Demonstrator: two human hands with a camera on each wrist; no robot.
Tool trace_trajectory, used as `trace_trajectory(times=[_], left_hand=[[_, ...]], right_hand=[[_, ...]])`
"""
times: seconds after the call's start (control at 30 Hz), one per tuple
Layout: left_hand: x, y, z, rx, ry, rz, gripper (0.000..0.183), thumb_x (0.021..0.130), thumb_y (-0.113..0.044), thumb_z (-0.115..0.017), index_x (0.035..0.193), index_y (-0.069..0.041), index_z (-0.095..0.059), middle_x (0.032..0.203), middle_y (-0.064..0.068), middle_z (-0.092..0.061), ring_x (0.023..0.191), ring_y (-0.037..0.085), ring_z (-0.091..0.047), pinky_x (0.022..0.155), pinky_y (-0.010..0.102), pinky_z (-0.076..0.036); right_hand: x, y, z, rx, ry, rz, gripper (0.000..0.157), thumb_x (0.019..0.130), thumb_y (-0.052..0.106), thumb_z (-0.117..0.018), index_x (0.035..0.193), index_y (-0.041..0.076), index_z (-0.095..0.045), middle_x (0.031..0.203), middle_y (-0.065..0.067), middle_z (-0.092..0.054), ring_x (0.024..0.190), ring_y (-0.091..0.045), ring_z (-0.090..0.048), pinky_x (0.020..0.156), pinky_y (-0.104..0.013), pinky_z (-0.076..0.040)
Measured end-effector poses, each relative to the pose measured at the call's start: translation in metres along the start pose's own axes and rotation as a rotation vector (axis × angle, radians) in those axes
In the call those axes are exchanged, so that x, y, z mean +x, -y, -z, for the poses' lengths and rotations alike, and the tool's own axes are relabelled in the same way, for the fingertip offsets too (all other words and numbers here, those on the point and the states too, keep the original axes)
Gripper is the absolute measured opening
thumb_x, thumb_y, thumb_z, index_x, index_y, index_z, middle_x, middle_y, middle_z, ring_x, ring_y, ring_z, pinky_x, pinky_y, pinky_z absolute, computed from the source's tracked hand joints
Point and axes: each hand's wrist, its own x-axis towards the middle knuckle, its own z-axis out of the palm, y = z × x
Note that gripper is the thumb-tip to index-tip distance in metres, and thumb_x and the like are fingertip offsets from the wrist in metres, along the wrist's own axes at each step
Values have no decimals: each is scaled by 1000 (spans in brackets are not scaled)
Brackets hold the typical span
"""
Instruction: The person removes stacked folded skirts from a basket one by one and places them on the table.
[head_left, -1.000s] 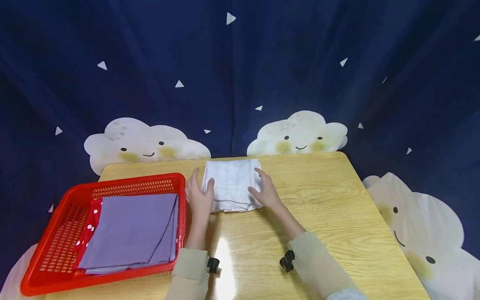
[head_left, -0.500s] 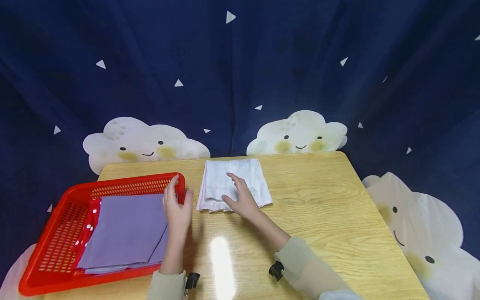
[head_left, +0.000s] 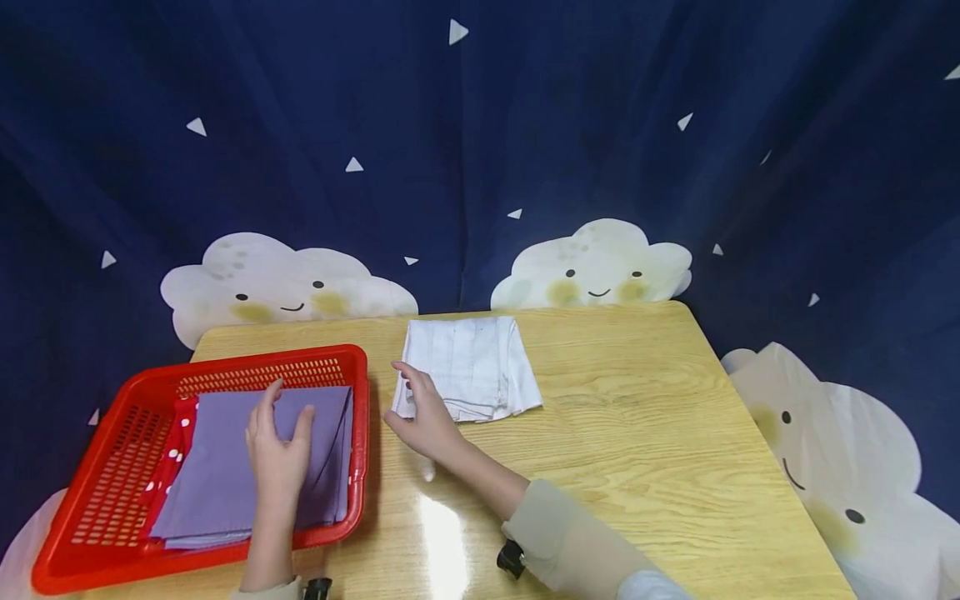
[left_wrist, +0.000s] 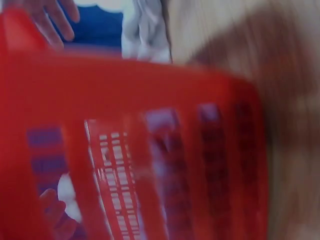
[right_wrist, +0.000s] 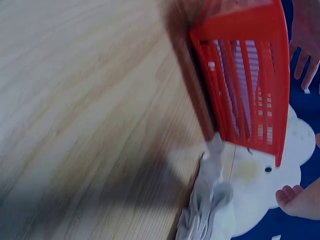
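My left hand hovers over the red basket, fingers spread and slightly bent, holding nothing. Beneath it lies a folded purple cloth, partly hidden by the hand and forearm. A red cloth with white dots shows under its left edge. Between basket and table centre, my right hand has its thumb and fingers apart with nothing in them. It covers the near left corner of a folded white cloth; contact cannot be told. The right wrist view shows this white cloth as a rumpled edge.
The wooden table carries the basket at its left and the white cloth near its back edge. Behind it hangs a dark blue curtain with clouds and triangles. The basket's slatted wall fills much of the left wrist view.
Both hands have moved left. The left hand went from beside the white cloth to above the basket; the right hand crossed the white cloth to its near left corner. The cloths stay in place.
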Motion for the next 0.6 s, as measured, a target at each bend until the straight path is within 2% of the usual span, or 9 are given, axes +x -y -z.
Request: trace_trajectory(times=[0.33, 0.6], left_hand=[[18, 29, 59, 257, 149, 68, 59, 84, -12, -59, 138, -7, -36, 133, 30, -36, 120, 50, -29, 97, 65, -17], [28, 54, 95, 375, 264, 154, 65, 87, -18, -56, 144, -10, -25, 136, 32, -27, 120, 54, -24, 95, 68, -16]], right_hand=[[3, 29, -30, -11, 46, 23, 65, 82, 22, -62, 140, 17, -31, 133, -9, -42, 122, -19, -43, 99, -34, -39], [4, 49, -49, 4, 93, 39, 67, 83, 21, -61, 141, 18, -28, 136, -8, -39, 122, -17, -43, 99, -31, -39]])
